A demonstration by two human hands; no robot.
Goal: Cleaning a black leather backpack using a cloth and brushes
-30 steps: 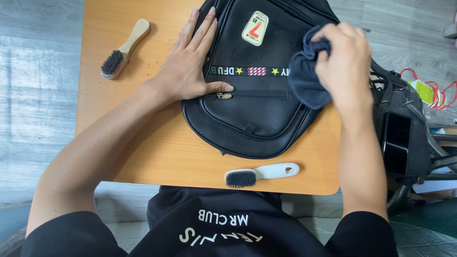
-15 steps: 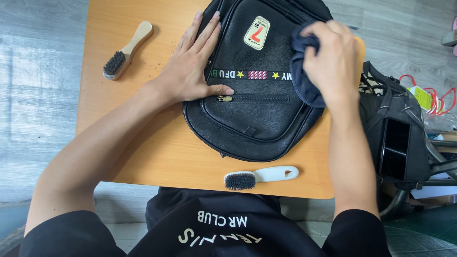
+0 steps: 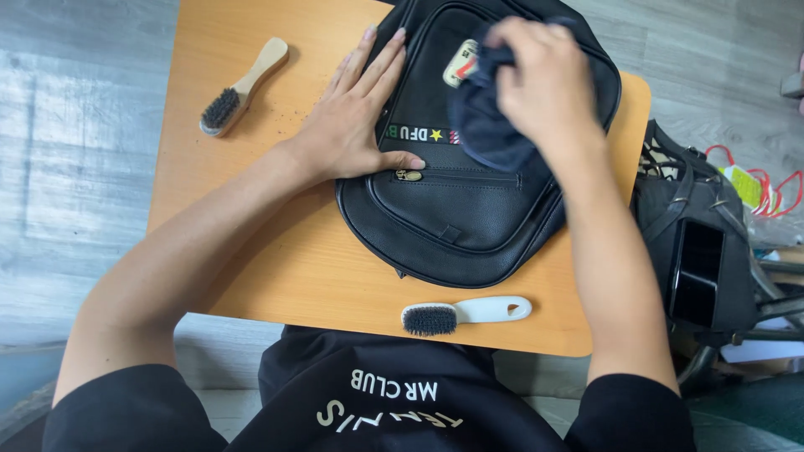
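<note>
A: Backpack (image 3: 456, 213), black, lies flat on our wooden table (image 3: 251, 251), under both hands.
B: Left hand (image 3: 356, 125) spread flat on its left edge. Right hand (image 3: 544, 79) clamped on dark cloth (image 3: 486, 125), pressed against the backpack's upper front.

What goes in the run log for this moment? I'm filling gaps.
left hand: flat on backpack | right hand: cloth on backpack | brushes: wooden, white on table
</note>
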